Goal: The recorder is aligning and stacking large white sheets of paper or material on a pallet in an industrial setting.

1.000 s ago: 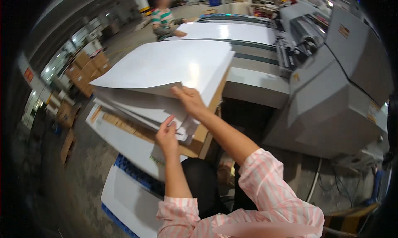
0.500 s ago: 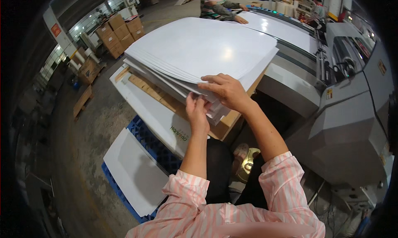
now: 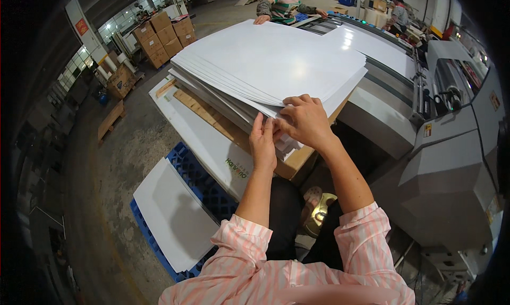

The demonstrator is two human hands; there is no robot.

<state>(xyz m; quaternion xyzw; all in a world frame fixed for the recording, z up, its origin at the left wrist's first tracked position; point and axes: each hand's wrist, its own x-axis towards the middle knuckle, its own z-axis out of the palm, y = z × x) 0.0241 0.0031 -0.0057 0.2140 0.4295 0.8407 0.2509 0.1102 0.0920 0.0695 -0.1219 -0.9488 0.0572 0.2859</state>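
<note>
A tall stack of large, glossy white sheets (image 3: 255, 55) lies before me, its top sheets fanned into steps along the left edge. My right hand (image 3: 308, 122) has bent fingers over the near corner of the upper sheets and grips it. Just left of it, my left hand (image 3: 263, 143) is closed at the same corner, its fingertips on the sheet edges. Part of the left fingers' hold is hidden among the edges. Below the corner, the lower sheets stick out unevenly.
The stack rests on a wooden pallet (image 3: 210, 114) beside a white board (image 3: 199, 145). A blue plastic pallet (image 3: 194, 180) at lower left carries more white sheets (image 3: 172, 215). A large grey machine (image 3: 451, 172) stands right. Across the stack, a co-worker in a striped shirt (image 3: 284, 2) touches its far edge.
My hands have stayed at the near corner, the left rising slightly against the edges. The co-worker has moved left, one hand now on the stack's far edge. The view has shifted slightly.
</note>
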